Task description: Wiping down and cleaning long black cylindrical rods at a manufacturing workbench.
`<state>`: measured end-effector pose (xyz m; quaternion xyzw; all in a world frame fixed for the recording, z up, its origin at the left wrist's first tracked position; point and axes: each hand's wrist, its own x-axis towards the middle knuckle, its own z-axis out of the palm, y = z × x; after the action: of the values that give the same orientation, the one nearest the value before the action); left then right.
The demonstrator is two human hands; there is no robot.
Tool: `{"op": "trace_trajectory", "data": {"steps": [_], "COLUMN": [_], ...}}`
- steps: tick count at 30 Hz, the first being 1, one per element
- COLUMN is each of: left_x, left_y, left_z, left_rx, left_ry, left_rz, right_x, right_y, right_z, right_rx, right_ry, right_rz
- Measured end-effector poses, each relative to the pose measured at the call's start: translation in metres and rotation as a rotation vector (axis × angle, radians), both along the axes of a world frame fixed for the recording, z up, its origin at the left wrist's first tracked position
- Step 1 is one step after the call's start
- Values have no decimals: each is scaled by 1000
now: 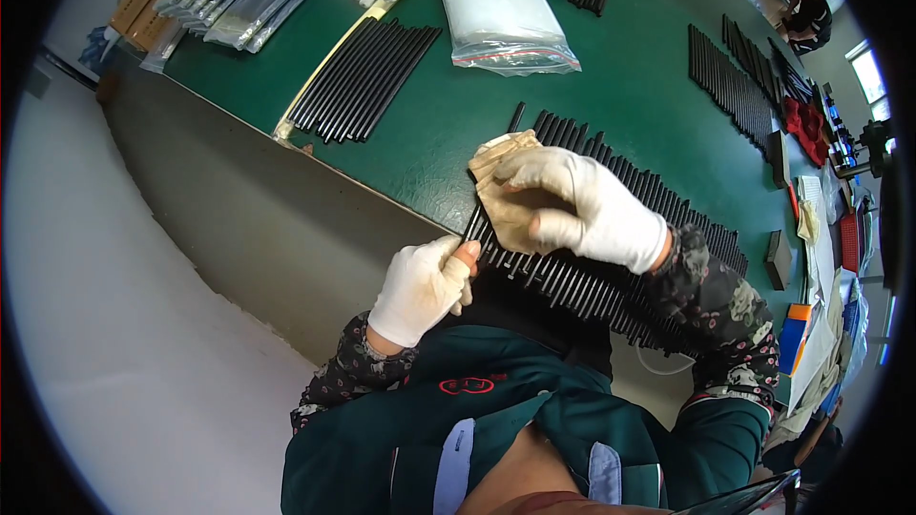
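A long row of thin black rods (582,291) lies side by side along the near edge of the green table, their ends jutting over it. My left hand (417,291), in a white glove with bare fingertips, pinches the near end of a black rod (516,117) at the row's left end. In my right hand (596,205), gloved the same way, is a folded tan cloth (506,215) that lies over the leftmost rods. The cloth hides the middle of the pinched rod; its far tip shows beyond.
Another batch of black rods (364,76) rests at the table's left edge, near a clear bag with white contents (501,10). Bagged rods (243,5) and cardboard boxes (143,5) stand far left. More rods (730,86), a red cloth (806,132) and a dark block (778,259) lie rightward.
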<state>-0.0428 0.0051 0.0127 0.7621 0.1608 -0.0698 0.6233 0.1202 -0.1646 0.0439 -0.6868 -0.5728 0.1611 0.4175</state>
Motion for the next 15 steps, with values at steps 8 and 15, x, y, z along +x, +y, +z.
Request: {"op": "trace_trajectory", "data": {"steps": [8,15], "left_x": [11,13], "left_y": [6,4], "left_z": [-2,11], "left_rx": [845,938], "left_ry": [-598,-612], "left_rz": [145,-152], "right_x": [-23,38], "right_y": [-15,-28], "right_z": [-3,24], "right_rx": [39,211], "right_ry": [-511,-256], "right_rz": [-170,-678]}}
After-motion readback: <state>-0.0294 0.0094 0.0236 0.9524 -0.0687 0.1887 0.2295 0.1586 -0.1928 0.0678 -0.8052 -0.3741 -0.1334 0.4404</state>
